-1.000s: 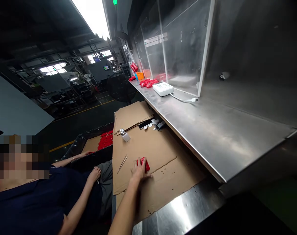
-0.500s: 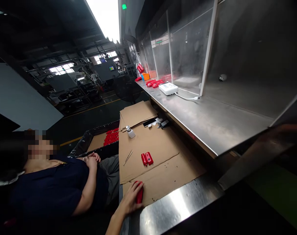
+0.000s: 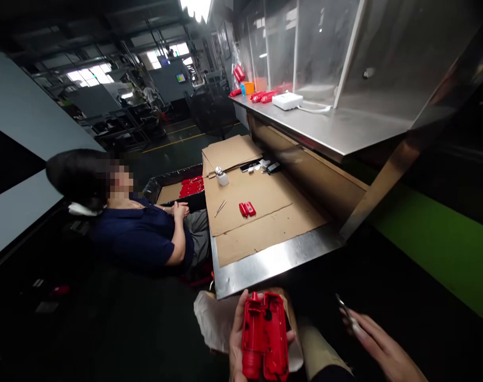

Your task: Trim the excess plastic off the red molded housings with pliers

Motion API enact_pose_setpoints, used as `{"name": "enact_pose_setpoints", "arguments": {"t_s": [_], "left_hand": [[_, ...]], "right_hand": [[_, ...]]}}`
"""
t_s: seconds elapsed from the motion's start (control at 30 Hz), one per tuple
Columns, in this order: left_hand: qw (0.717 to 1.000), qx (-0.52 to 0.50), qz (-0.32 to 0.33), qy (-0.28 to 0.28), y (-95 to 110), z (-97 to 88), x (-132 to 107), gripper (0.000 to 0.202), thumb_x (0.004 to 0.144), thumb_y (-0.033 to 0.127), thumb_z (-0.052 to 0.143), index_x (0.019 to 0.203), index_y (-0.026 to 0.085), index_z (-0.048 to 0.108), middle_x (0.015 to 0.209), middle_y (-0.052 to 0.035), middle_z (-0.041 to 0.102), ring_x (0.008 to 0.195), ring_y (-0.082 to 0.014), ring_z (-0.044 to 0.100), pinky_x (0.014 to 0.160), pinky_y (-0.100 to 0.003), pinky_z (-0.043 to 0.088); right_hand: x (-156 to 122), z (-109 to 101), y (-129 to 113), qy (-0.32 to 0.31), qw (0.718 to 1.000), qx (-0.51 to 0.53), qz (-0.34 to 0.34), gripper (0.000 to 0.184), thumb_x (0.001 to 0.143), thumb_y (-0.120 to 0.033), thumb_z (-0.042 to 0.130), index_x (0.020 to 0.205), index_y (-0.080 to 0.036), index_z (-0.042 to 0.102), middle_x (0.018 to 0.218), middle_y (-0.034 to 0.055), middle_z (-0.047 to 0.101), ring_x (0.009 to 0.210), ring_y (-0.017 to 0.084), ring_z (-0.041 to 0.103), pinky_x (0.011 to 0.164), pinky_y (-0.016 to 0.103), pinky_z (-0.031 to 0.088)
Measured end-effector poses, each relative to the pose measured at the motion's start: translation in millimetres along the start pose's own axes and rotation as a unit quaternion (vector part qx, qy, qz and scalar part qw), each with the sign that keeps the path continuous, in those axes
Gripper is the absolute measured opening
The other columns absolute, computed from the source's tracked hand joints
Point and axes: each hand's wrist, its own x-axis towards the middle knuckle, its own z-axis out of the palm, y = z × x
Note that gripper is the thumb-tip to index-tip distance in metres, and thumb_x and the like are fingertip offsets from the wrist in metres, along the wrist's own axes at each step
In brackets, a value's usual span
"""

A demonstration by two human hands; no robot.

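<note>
My left hand [image 3: 236, 339] grips a red plastic housing [image 3: 265, 337], its hollow inner side with ribs and dark openings turned up. Fingers wrap it from the left, and a fingertip shows at its right edge. Off to the right, my right hand [image 3: 379, 339] pinches a slim metal tool [image 3: 344, 307] whose bright tip points up and left; its exact kind is not clear. The two hands are apart, below the table's near edge. On the cardboard sheet [image 3: 265, 185] lie a pair of red housings [image 3: 248, 209] and, to their left, tweezers [image 3: 221, 208].
A co-worker [image 3: 141, 228] sits at the table's left side, hands together. A small bottle [image 3: 222, 176] stands on the cardboard. The metal shelf [image 3: 325, 124] above bears a white box [image 3: 287, 101] and red parts. A paper-like bag [image 3: 212, 315] is below the metal edge [image 3: 273, 260].
The red housing has left the table's near corner and is now in my left hand close to me. My right hand with the metal tool has come into view. The camera view has shifted.
</note>
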Motion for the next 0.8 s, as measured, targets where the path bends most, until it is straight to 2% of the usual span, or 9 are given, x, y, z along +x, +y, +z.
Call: {"name": "enact_pose_setpoints", "arguments": {"t_s": [0.07,0.17,0.27,0.37,0.47,0.57,0.67,0.73,0.8], "left_hand": [[0.997,-0.033,-0.054,0.047,0,16.4,-28,0.056,0.080,0.054,0.077,0.133,0.055,0.057,0.145,-0.0002,0.061,0.107,-0.0421,0.070,0.080,-0.060,0.063],[0.990,-0.087,-0.070,0.081,3,40.7,-60,0.045,0.077,0.042,0.082,0.115,0.061,0.067,0.132,0.0105,0.069,0.110,-0.0384,0.070,0.082,-0.057,0.064],[0.991,-0.098,-0.016,0.094,3,59.0,-82,0.042,0.078,0.038,0.083,0.117,0.047,0.071,0.124,0.0060,0.073,0.118,-0.0289,0.068,0.101,-0.044,0.057],[0.991,-0.093,0.060,0.072,1,68.8,-99,0.039,0.084,0.036,0.078,0.122,0.032,0.072,0.124,-0.0035,0.074,0.120,-0.0242,0.067,0.105,-0.030,0.052],[0.993,-0.074,0.081,0.052,1,63.8,-109,0.037,0.091,0.026,0.068,0.127,0.033,0.069,0.128,-0.0033,0.072,0.117,-0.0194,0.068,0.100,-0.025,0.054],[0.997,-0.068,0.021,0.026,2,40.8,-111,0.039,0.091,0.039,0.068,0.130,0.036,0.067,0.134,-0.0033,0.069,0.129,-0.0279,0.060,0.115,-0.044,0.046],[0.995,-0.069,-0.071,-0.004,2,14.9,-111,0.063,0.072,0.057,0.081,0.130,0.037,0.066,0.142,-0.0034,0.063,0.143,-0.0397,0.042,0.121,-0.063,0.029],[0.996,-0.057,-0.074,-0.015,0,6.3,-112,0.074,0.068,0.060,0.083,0.135,0.037,0.062,0.147,-0.0032,0.058,0.146,-0.0401,0.036,0.122,-0.064,0.028],[0.998,-0.045,-0.038,-0.029,-2,6.0,-114,0.077,0.071,0.063,0.080,0.140,0.037,0.057,0.149,-0.0045,0.056,0.146,-0.0388,0.037,0.122,-0.061,0.029]], "right_hand": [[-1,0,-39,-0.063,0.995,-0.009,-0.078,0.038,0.098,-0.048,0.057,0.130,-0.030,0.067,0.127,0.0060,0.071,0.112,0.022,0.072,0.090,0.026,0.062],[-2,-1,-104,-0.071,0.964,-0.056,-0.250,0.040,0.098,-0.041,0.059,0.136,-0.025,0.062,0.119,0.0077,0.071,0.102,0.017,0.074,0.085,0.017,0.062],[-11,5,-145,-0.054,0.921,-0.104,-0.370,0.041,0.100,-0.043,0.055,0.133,-0.018,0.062,0.107,0.0099,0.073,0.094,0.017,0.073,0.080,0.020,0.064],[-24,15,-157,-0.040,0.890,-0.149,-0.430,0.041,0.100,-0.045,0.055,0.127,-0.015,0.064,0.102,0.0109,0.074,0.093,0.020,0.071,0.078,0.026,0.065],[-33,23,-159,-0.033,0.875,-0.174,-0.451,0.039,0.099,-0.042,0.056,0.124,-0.014,0.065,0.102,0.0112,0.074,0.093,0.021,0.070,0.078,0.029,0.064],[-39,27,-160,-0.034,0.871,-0.184,-0.454,0.038,0.098,-0.040,0.057,0.125,-0.014,0.065,0.104,0.0106,0.075,0.095,0.021,0.068,0.079,0.029,0.062],[-43,28,-161,-0.029,0.870,-0.188,-0.456,0.037,0.097,-0.039,0.059,0.124,-0.014,0.066,0.104,0.0104,0.074,0.096,0.021,0.068,0.080,0.030,0.061],[-45,28,-162,-0.022,0.870,-0.190,-0.455,0.037,0.097,-0.037,0.060,0.123,-0.013,0.066,0.104,0.0109,0.074,0.097,0.022,0.067,0.080,0.031,0.060],[-46,29,-163,-0.017,0.871,-0.193,-0.452,0.037,0.097,-0.037,0.059,0.123,-0.012,0.067,0.104,0.0115,0.074,0.097,0.022,0.067,0.081,0.032,0.060]]}}
